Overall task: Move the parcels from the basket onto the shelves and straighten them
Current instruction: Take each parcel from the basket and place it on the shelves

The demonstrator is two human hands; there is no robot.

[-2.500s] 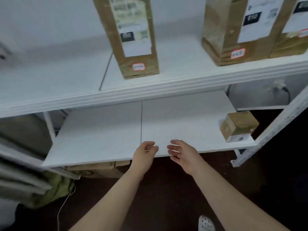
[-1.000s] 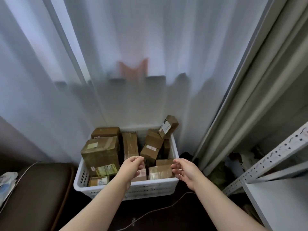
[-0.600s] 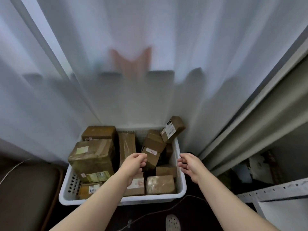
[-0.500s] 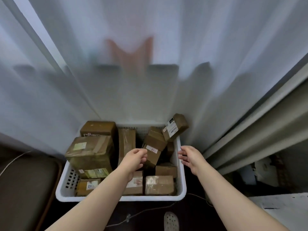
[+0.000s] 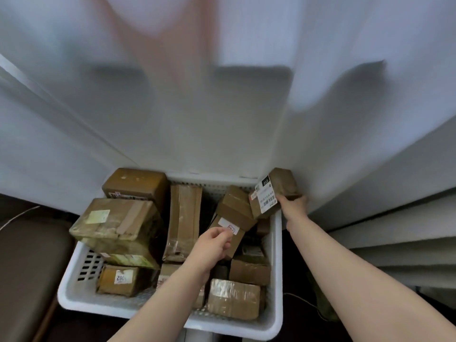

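- Since half a second ago the right grip (image 5: 294,204) has reached the far right corner of the basket (image 5: 276,262); its fingers now curl round the near end of the small parcel (image 5: 277,186)
- small parcel sits tilted on the basket rim, white label facing left, against the white curtain (image 5: 222,124)
- left grip (image 5: 212,245) has eased forward; fingers loosely curled, holding nothing, fingertips at the label of the middle parcel (image 5: 234,211); whether they touch it I cannot tell
- large parcel (image 5: 116,220) lies on others at the basket's left; more brown parcels fill the rest
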